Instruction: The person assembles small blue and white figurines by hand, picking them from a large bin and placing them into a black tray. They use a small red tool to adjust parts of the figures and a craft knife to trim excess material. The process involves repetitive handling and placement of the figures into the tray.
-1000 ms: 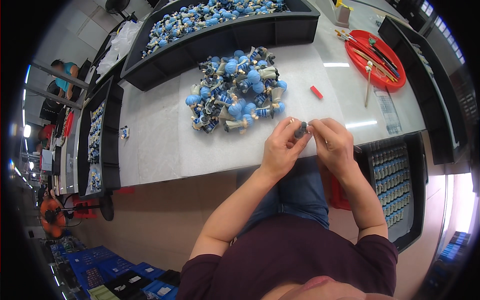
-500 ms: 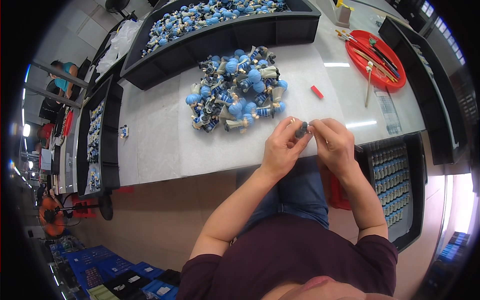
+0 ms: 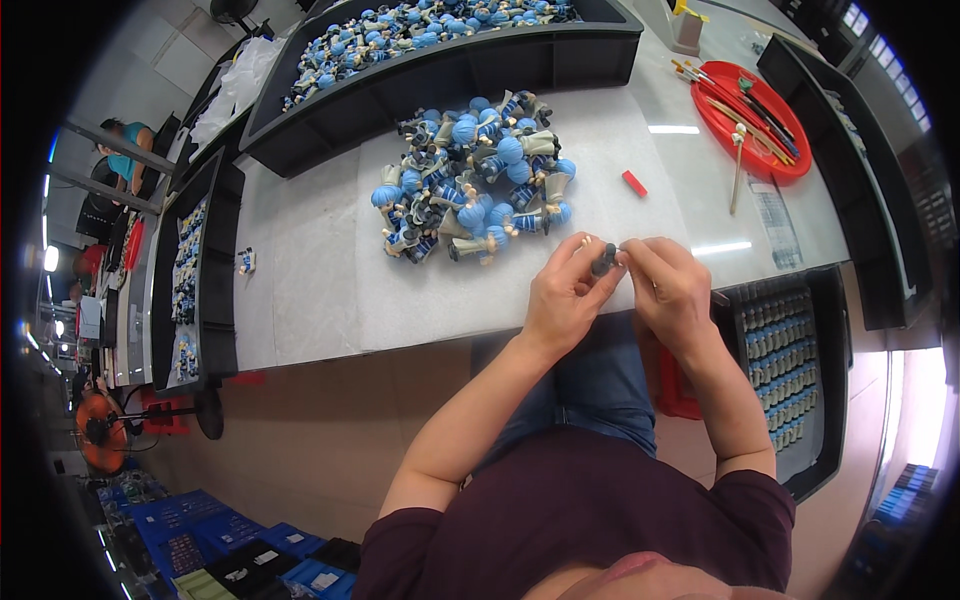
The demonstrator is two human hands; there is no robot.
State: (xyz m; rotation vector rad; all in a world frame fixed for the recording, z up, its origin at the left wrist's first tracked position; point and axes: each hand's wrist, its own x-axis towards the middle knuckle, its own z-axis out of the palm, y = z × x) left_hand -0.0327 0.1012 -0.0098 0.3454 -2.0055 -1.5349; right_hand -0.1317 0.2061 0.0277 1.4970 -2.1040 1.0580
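Near the table's front edge, my left hand (image 3: 562, 303) is closed on a small toy figurine (image 3: 604, 261); its dark grey part shows between the fingers and the rest is hidden. My right hand (image 3: 674, 292) is pinched right beside it, fingertips at the figurine; whatever they grip is too small to make out. Beyond my hands lies a heap of blue-haired figurines (image 3: 508, 151) in striped tops and pale trousers, on a white sheet (image 3: 330, 285). A small red block (image 3: 634, 184) lies to the right of the heap.
A dark bin (image 3: 450, 82) full of figurines stands at the back. The red tray (image 3: 770, 165) at right holds brushes, with a stick (image 3: 737, 170) beside it. Low at right, a dark crate (image 3: 835, 400) holds rows of figurines. Another crate (image 3: 222, 270) and one figurine (image 3: 247, 260) are left.
Both hands keep practically the same place and grip on the figurine. No object on the table has visibly moved.
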